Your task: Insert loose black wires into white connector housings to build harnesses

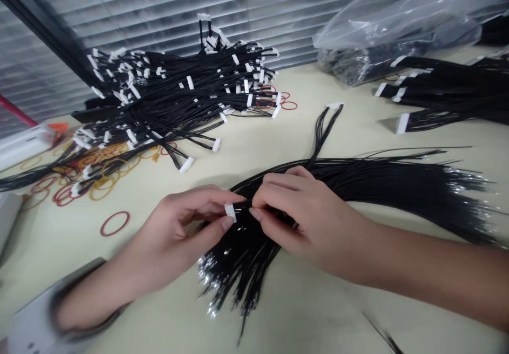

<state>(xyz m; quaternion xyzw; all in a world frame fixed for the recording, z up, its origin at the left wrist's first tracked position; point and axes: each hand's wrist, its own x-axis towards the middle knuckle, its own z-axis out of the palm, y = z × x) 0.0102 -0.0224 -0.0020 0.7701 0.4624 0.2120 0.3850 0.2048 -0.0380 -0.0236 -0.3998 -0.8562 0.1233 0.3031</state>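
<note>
My left hand point(191, 221) pinches a small white wire connector point(230, 212) between thumb and forefinger. My right hand point(294, 211) sits just beside it, its fingertips gripping thin black wires close to that connector. Those wires belong to a large fanned bundle of black wires point(401, 195) lying across the cream table point(318, 311) under my hands. Silver bare ends show at the bundle's right side and below my hands. A looped branch of wires point(324, 129) rises from the bundle, ending in a white connector.
A heap of black wire harnesses with white connectors point(167, 99) lies at the back left, beside scattered rubber bands point(91, 179). More harnesses point(449, 91) and a clear plastic bag point(389, 31) lie at the back right. Window blinds point(159, 4) line the far edge.
</note>
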